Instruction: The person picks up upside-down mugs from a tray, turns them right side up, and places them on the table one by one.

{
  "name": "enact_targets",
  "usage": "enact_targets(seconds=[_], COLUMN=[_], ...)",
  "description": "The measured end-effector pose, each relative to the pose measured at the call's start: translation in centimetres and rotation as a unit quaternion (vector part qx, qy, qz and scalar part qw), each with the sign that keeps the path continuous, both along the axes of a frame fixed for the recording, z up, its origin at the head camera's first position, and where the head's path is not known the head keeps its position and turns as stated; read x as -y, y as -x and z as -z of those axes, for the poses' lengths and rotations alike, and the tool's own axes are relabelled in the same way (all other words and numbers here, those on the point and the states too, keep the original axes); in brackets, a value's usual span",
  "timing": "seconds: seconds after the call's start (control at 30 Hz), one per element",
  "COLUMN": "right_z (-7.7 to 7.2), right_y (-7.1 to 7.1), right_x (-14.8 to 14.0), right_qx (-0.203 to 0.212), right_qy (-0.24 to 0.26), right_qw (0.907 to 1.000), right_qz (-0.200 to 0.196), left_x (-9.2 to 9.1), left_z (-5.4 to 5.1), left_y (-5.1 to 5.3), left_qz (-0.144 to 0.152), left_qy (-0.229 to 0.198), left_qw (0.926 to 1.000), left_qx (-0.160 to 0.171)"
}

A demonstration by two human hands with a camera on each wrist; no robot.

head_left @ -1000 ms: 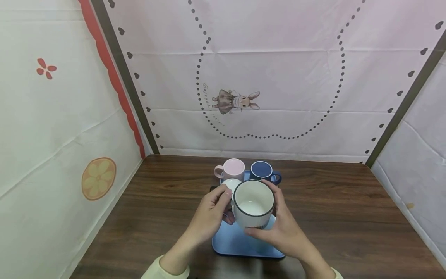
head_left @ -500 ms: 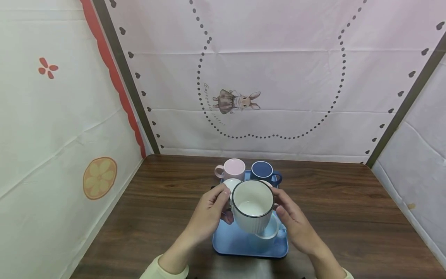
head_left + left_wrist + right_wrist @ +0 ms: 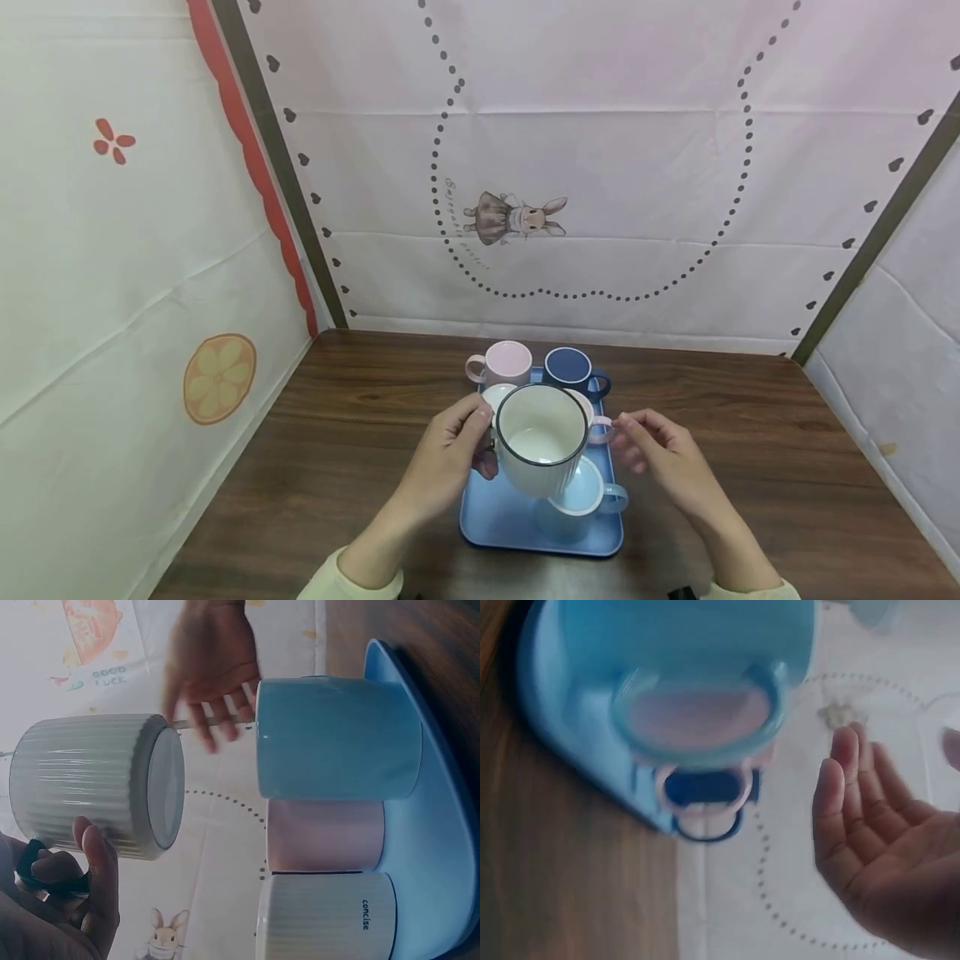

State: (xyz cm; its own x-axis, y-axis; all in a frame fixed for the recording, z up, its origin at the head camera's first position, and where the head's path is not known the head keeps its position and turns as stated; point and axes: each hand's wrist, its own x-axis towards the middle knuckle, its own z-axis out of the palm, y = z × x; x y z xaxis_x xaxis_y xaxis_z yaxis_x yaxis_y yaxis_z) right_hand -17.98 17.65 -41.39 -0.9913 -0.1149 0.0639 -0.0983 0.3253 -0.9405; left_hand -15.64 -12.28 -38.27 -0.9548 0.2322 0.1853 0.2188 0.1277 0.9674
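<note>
My left hand [image 3: 444,458] grips a ribbed white mug [image 3: 542,446] with a black rim by its dark green handle [image 3: 46,877], holding it above the tray. Tilted toward the head camera, the mug shows its bare inside. Over to the right, my right hand [image 3: 666,458] holds nothing; its fingers are loosely bent in the right wrist view, apart from the mugs. Nearest to it are a light blue mug [image 3: 576,504] and a pink mug [image 3: 324,836], both standing on the tray with handles to the right. The held mug partly covers them in the head view.
The blue tray [image 3: 495,517] sits on a dark wooden table [image 3: 360,417]. At its back stand a second pink mug [image 3: 507,363] and a navy mug [image 3: 567,367], with a white mug [image 3: 324,915] lettered "concise" in front. Cloth walls [image 3: 637,183] enclose the table.
My right hand has let go of the ribbed white mug and moved right, uncovering the light blue mug. My left hand keeps its grip, with the mug nearly in place.
</note>
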Motion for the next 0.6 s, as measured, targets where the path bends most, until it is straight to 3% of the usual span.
enact_targets(seconds=[0.1, 0.27, 0.4, 0.6], right_z=[0.7, 2.6, 3.5, 4.6], right_y=[0.5, 1.2, 1.7, 2.0], right_x=[-0.4, -0.7, -0.9, -0.8], right_qx=[0.069, 0.128, 0.15, 0.15], right_qy=[-0.05, -0.144, -0.17, -0.178], right_qw=[0.9961, 0.9811, 0.9738, 0.9725], right_qz=[0.023, 0.019, 0.01, -0.003], left_x=[0.0, 0.0, 0.0, 0.2], left_z=[0.0, 0.1, 0.1, 0.3], left_y=[0.1, 0.2, 0.2, 0.4], left_qz=[0.002, -0.001, -0.003, -0.008], left_qy=[-0.002, 0.0, 0.003, 0.006], left_qw=[1.0, 1.0, 1.0, 0.9999], left_qx=[-0.001, 0.002, 0.003, 0.005])
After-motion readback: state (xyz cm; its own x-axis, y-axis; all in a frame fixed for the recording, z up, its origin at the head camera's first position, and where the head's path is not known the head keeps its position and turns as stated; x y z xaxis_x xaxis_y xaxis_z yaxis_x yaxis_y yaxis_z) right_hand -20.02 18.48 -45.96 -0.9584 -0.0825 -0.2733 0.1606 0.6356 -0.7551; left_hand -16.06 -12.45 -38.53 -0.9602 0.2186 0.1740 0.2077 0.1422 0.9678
